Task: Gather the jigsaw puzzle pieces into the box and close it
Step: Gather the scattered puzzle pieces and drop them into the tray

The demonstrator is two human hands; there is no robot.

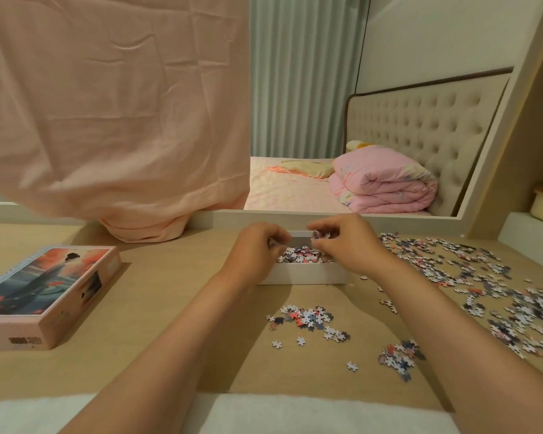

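— Jigsaw puzzle pieces: on what surface, in what room?

— A pale wooden table in a bedroom. Beyond the hands, a peach cloth hangs down to the tabletop. To its right are grey-green curtains, a tufted headboard and a folded pink quilt on a bed.

— Where do the pieces lie?

— Most sprawl in a broad, loose field to the right of the right hand. Two smaller clusters and a few strays lie nearer the person than the hands, between the forearms. More are heaped in the white box directly under both hands.

— And their look?

— Small and jumbled, in white, dark blue and coral red.

— The hands?

— The right hand's fingertips pinch a small clump of pieces above the box's far rim. The left hand is just beside it, the two close but apart, its fingers curled over the box. Whether those fingers hold anything cannot be told.

— The lid?

— The printed lid is pink-sided and shows a robed figure among red blooms. It lies flat well to the left of the left hand, apart from the box, which stands open.
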